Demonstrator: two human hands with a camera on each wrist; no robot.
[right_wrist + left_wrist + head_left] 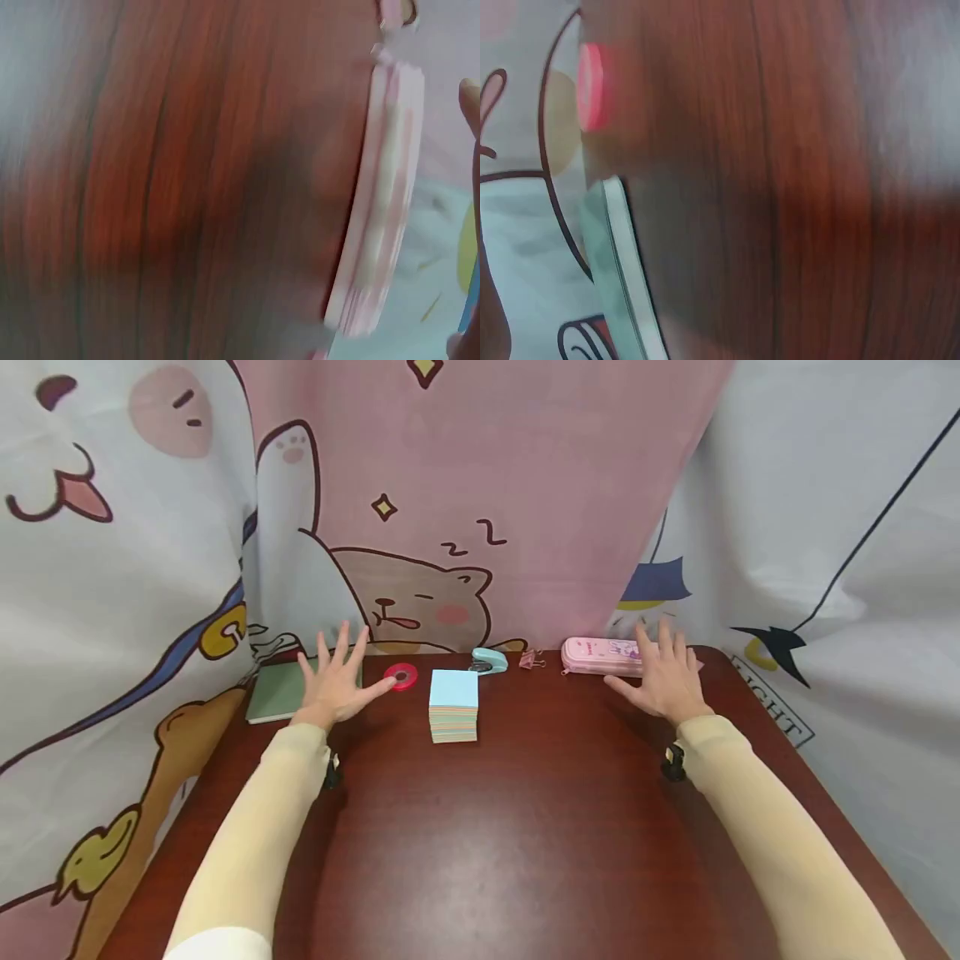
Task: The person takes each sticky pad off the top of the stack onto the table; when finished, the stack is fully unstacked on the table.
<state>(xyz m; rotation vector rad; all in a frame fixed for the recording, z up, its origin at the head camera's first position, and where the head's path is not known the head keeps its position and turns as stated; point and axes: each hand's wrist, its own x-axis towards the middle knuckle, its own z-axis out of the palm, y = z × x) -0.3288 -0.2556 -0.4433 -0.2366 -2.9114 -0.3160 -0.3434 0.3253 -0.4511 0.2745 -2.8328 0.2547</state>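
Observation:
With fingers spread, my left hand (335,687) hovers over a green notebook (274,692) at the table's left rear; it holds nothing. A red tape roll (401,676) is just beyond its thumb. My right hand (664,677), fingers likewise spread, is above a pink pencil case (600,655) and covers part of it. A stack of sticky notes (453,706), blue on top, stands between the hands. Behind it lie a light blue stapler (491,661) and a pink binder clip (532,659). The left wrist view shows the notebook's edge (630,270); the right wrist view shows the pencil case (379,202).
The dark red-brown wooden table (510,835) reaches to cloth curtains with cartoon prints (540,510) at the back and both sides. A dark band with a small device (673,762) sits at the right wrist, and a similar one (332,772) at the left.

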